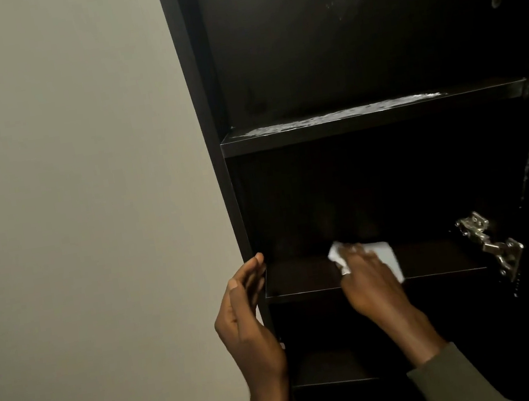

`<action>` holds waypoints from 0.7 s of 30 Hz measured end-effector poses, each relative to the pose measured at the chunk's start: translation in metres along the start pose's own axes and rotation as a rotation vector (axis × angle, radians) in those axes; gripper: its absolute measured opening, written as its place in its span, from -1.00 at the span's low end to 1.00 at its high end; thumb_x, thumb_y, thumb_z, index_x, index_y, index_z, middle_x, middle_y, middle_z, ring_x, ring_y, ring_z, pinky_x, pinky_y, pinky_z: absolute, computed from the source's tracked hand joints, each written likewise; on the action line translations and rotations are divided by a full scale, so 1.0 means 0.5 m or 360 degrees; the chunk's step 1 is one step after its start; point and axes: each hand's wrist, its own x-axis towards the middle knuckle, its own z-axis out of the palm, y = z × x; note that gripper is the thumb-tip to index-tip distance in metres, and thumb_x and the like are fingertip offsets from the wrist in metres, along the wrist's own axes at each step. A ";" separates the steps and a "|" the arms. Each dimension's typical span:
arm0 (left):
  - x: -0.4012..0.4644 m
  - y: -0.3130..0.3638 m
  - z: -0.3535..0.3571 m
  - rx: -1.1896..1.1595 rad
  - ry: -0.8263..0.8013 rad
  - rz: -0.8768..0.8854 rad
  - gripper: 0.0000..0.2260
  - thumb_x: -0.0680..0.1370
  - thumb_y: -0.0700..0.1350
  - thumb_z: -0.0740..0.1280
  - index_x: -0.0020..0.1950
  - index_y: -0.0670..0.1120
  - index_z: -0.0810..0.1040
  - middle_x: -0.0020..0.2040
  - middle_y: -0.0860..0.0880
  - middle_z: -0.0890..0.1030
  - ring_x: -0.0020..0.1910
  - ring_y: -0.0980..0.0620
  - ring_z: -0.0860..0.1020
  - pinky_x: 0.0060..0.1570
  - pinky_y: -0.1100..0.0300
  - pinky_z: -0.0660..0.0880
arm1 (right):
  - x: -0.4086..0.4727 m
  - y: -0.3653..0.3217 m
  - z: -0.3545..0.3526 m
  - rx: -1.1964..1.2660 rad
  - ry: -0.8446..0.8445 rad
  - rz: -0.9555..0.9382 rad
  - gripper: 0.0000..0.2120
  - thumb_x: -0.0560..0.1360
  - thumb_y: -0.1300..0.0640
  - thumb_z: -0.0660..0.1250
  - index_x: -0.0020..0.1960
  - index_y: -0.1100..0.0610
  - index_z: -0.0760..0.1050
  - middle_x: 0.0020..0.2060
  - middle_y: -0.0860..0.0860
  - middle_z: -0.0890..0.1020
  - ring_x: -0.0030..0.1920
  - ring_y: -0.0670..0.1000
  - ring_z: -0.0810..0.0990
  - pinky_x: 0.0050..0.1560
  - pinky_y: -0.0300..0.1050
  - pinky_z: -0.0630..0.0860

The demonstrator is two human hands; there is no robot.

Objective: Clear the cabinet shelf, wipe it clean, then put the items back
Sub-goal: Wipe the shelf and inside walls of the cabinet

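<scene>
A tall dark cabinet stands open against a pale wall. My right hand presses a white cloth flat on the middle shelf, near its front edge. My left hand has its fingers straight, with the fingertips resting against the cabinet's left side panel at shelf height. No items stand on the middle shelf. The upper shelf carries a pale dusty streak along its top surface.
A metal door hinge sticks out at the right end of the middle shelf. A lower shelf shows dimly below my hands. The pale wall fills the left half of the view.
</scene>
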 end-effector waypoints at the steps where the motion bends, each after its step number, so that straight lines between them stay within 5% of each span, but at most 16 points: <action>1: -0.001 -0.002 -0.001 -0.0003 -0.0006 -0.0008 -0.63 0.66 -0.09 0.02 0.17 -0.11 0.62 0.09 0.03 0.69 0.14 0.06 0.63 0.10 0.29 0.55 | -0.005 -0.023 0.019 -0.0020 -0.0065 -0.0128 -0.51 0.56 0.31 0.14 0.48 0.12 0.29 0.42 0.09 0.40 0.41 0.06 0.36 0.37 -0.14 0.27; 7: 0.004 -0.009 0.004 0.0024 -0.0029 -0.0041 -0.61 0.63 -0.03 0.04 0.18 -0.12 0.62 0.08 0.01 0.69 0.12 0.08 0.64 0.06 0.33 0.55 | 0.019 -0.127 0.084 0.0085 -0.0287 -0.0458 -0.62 0.54 0.33 0.20 0.23 -0.02 0.51 0.17 0.02 0.61 0.14 0.04 0.59 0.09 -0.04 0.56; 13: 0.007 -0.009 0.004 0.0081 0.0001 -0.0048 -0.60 0.62 0.02 0.04 0.18 -0.09 0.62 0.08 0.04 0.69 0.12 0.09 0.64 0.10 0.31 0.55 | 0.006 -0.134 0.088 -0.0040 -0.0274 -0.0565 -0.52 0.55 0.37 0.17 0.42 0.05 0.37 0.31 0.05 0.51 0.29 0.07 0.49 0.22 -0.10 0.44; 17: 0.016 0.001 0.013 0.0043 0.0041 -0.0061 -0.64 0.69 -0.07 0.04 0.16 -0.12 0.62 0.07 0.03 0.69 0.11 0.06 0.64 0.16 0.11 0.57 | -0.036 -0.126 0.049 0.0045 -0.0468 -0.0549 -0.51 0.56 0.33 0.12 0.39 -0.05 0.41 0.29 0.02 0.52 0.29 0.04 0.47 0.24 -0.15 0.41; 19: 0.019 0.010 0.020 0.0028 0.0061 -0.0072 -0.62 0.70 -0.11 0.00 0.16 -0.13 0.61 0.08 0.01 0.69 0.11 0.07 0.64 0.20 0.02 0.55 | -0.057 -0.122 0.019 0.0353 -0.0626 -0.0458 -0.59 0.58 0.30 0.14 0.26 -0.08 0.52 0.16 -0.05 0.60 0.18 -0.05 0.56 0.23 -0.14 0.49; 21: 0.024 0.022 0.021 -0.0018 0.0116 -0.0075 -0.62 0.70 -0.14 -0.01 0.13 -0.15 0.62 0.08 -0.03 0.70 0.11 0.04 0.65 0.21 -0.03 0.54 | -0.075 -0.118 -0.025 0.1086 -0.0906 -0.0204 -0.72 0.61 0.27 0.21 0.16 0.04 0.62 0.05 -0.03 0.69 0.06 -0.11 0.65 0.16 -0.15 0.56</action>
